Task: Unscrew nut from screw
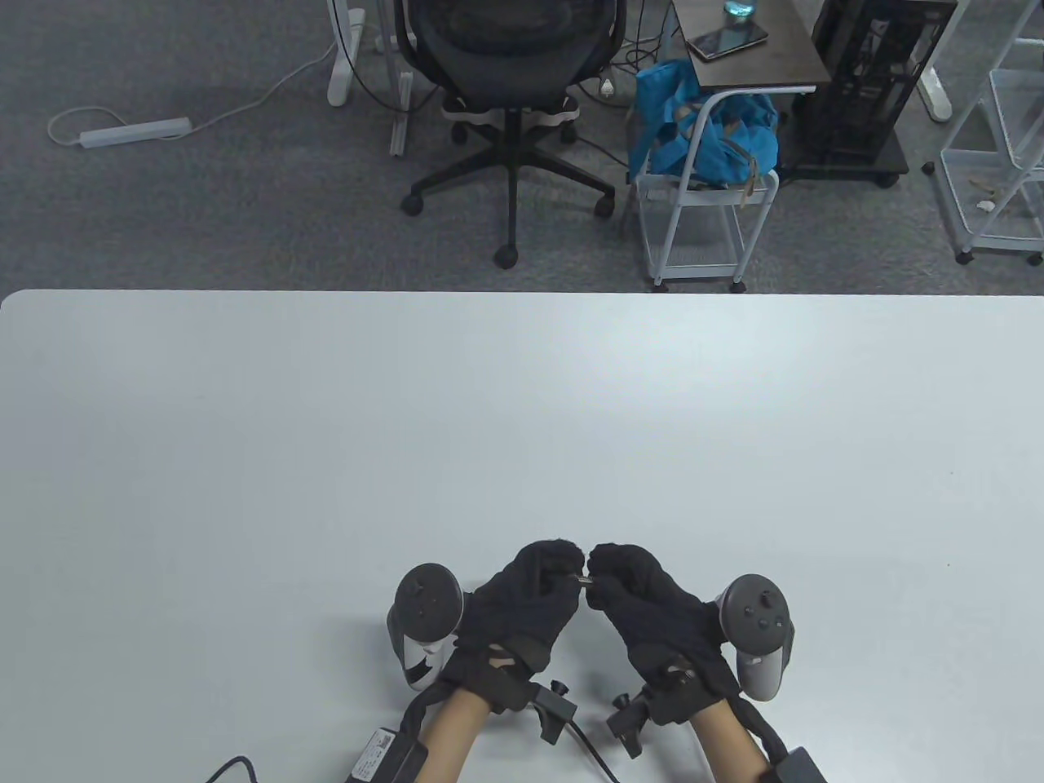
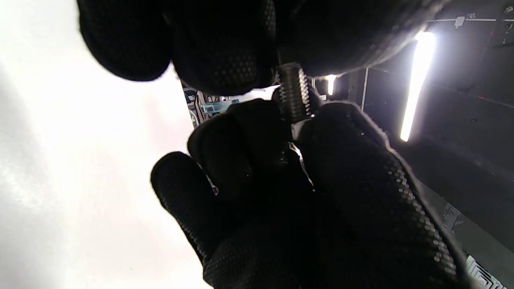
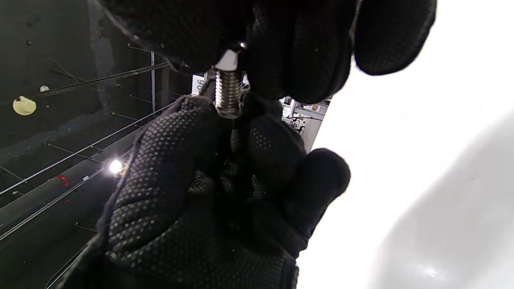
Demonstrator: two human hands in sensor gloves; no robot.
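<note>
A short threaded metal screw is held level between my two gloved hands, just above the near middle of the white table. My left hand grips one end of the screw. My right hand pinches the other end, where a shiny nut sits on the thread. In the left wrist view my left hand's fingers come in from the top and the right hand lies below. In the right wrist view my right hand's fingers are at the top and the left hand is below. The screw's head is hidden.
Beyond the table's far edge stand a black office chair, a white cart with a blue bag and a small side table. A cable lies at the table's near edge by my left arm.
</note>
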